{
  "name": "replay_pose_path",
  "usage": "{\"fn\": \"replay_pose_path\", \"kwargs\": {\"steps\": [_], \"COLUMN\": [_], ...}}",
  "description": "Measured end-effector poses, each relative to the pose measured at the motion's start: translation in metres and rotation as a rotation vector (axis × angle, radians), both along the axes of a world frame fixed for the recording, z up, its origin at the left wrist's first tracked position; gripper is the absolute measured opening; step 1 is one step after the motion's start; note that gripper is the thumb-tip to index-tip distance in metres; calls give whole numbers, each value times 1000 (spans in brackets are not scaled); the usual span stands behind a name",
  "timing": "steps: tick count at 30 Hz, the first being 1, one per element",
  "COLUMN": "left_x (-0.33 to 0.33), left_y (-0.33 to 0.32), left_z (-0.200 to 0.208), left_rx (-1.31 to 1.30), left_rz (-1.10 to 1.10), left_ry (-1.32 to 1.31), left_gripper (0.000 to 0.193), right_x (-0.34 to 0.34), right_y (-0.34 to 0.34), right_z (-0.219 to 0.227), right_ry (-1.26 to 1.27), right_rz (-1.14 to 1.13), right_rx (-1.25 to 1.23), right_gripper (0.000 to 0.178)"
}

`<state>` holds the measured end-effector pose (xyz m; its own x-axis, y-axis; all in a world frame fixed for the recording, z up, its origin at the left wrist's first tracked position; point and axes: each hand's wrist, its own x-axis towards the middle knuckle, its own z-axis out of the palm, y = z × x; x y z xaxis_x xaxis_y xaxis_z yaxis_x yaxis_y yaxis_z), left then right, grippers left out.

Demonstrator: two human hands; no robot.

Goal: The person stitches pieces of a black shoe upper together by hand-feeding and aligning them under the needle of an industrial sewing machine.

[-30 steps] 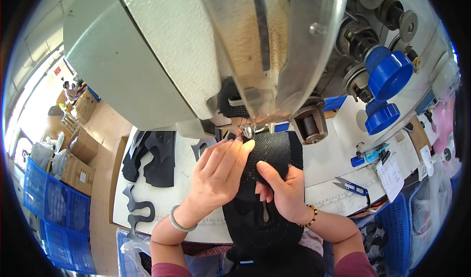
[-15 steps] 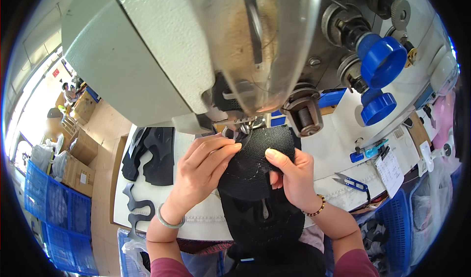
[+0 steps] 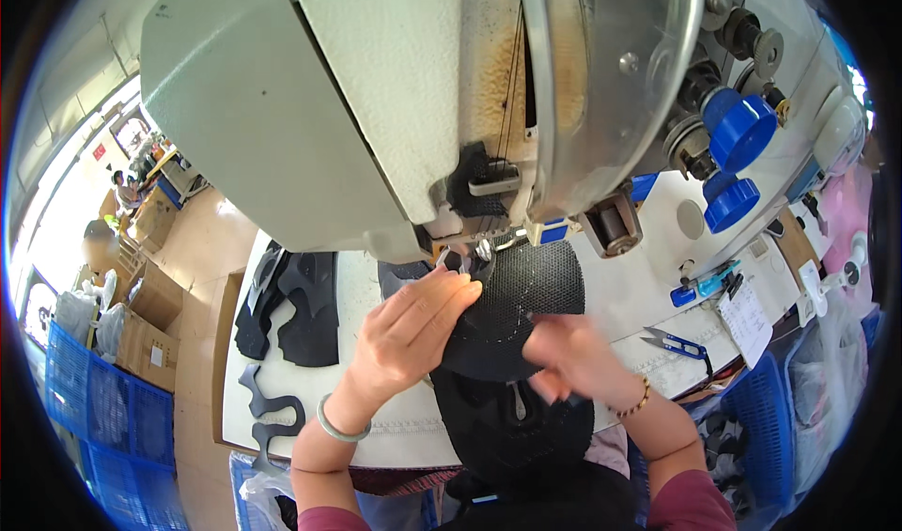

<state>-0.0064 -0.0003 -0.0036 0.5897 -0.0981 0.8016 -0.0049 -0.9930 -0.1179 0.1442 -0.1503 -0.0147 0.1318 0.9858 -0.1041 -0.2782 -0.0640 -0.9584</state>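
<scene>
Under the sewing machine's [image 3: 254, 117] presser foot [image 3: 483, 250] lies a black mesh fabric piece [image 3: 540, 282] with a light stitch line across it. My left hand [image 3: 412, 332] has its fingers pressed together on the left part of this piece, close beside the foot. At the piece's right edge is my right hand [image 3: 581, 360], smeared by motion, so its grip is unclear. Below the mesh hangs another black part [image 3: 512, 428] with a small slot, over the table's near edge; whether the two are joined I cannot tell.
Black cut pieces [image 3: 310, 310] and a wavy grey strip [image 3: 272, 405] lie left on the white table [image 3: 395, 428]. Right are blue-handled thread snips [image 3: 675, 343], a paper slip [image 3: 749, 322] and a blue basket [image 3: 759, 428]. Blue crates [image 3: 108, 381] and cartons [image 3: 141, 338] stand left.
The mesh piece has turned and spread out to the right under the foot. My right thumb has come off its top, and that hand has moved lower. My left hand stays near the foot.
</scene>
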Motion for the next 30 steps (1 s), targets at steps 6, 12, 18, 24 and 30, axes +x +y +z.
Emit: {"fn": "replay_pose_path", "kwargs": {"steps": [6, 12, 18, 24, 30], "left_x": [5, 3, 7, 15, 0], "left_y": [-6, -14, -24, -28, -15], "left_z": [2, 7, 12, 12, 20], "left_rx": [51, 98, 193, 214, -178], "left_rz": [3, 53, 161, 202, 1], "left_ry": [21, 84, 161, 143, 163], "left_gripper": [34, 37, 43, 37, 37], "right_x": [-36, -35, -27, -19, -14], "right_y": [14, 9, 7, 3, 3], "right_z": [-36, -33, -32, -34, -30], "right_ry": [-138, -45, 31, 11, -35], "right_rz": [6, -37, -66, -125, -175], "right_rx": [303, 352, 352, 305, 251], "right_gripper": [16, 15, 13, 17, 36]}}
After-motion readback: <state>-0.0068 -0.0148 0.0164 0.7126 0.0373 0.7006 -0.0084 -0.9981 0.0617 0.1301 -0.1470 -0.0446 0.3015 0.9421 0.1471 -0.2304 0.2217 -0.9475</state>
